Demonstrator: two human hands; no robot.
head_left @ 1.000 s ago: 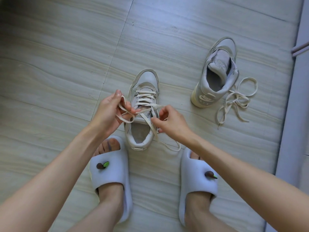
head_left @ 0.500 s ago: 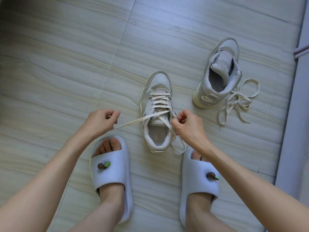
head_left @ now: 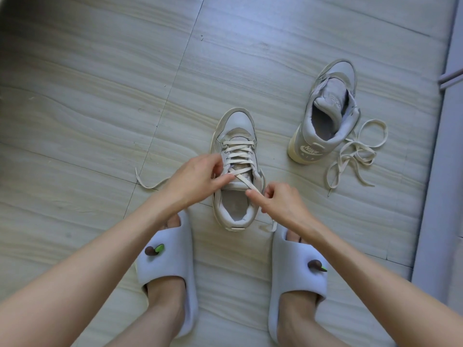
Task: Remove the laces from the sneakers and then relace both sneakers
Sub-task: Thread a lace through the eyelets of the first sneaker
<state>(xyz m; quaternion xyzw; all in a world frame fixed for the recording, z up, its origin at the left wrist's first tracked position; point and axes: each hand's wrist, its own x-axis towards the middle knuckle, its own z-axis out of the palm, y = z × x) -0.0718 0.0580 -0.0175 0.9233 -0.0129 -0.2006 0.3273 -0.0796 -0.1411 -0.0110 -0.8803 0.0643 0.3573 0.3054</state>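
Note:
A grey sneaker point(head_left: 236, 128) stands on the floor between my feet, toe pointing away, its cream lace point(head_left: 238, 151) crossed through most eyelets. My left hand point(head_left: 195, 176) is at the sneaker's left eyelets and pinches the lace strand that crosses the tongue. Its loose left end point(head_left: 146, 184) trails on the floor. My right hand point(head_left: 280, 201) pinches the right strand at the collar's right side. A second grey sneaker point(head_left: 325, 113) with no lace in it stands at the right. Its loose lace point(head_left: 355, 156) lies tangled beside it.
My two feet in pale slides point(head_left: 170, 266) point(head_left: 298, 276) stand just behind the near sneaker. A grey wall or door frame point(head_left: 443, 171) runs along the right edge. Pale tiled floor point(head_left: 100, 96) stretches left and ahead.
My left hand let the lace end drop to the floor and moved right, back to the sneaker's left eyelets. The right hand stayed by the collar. The camera view shifted slightly.

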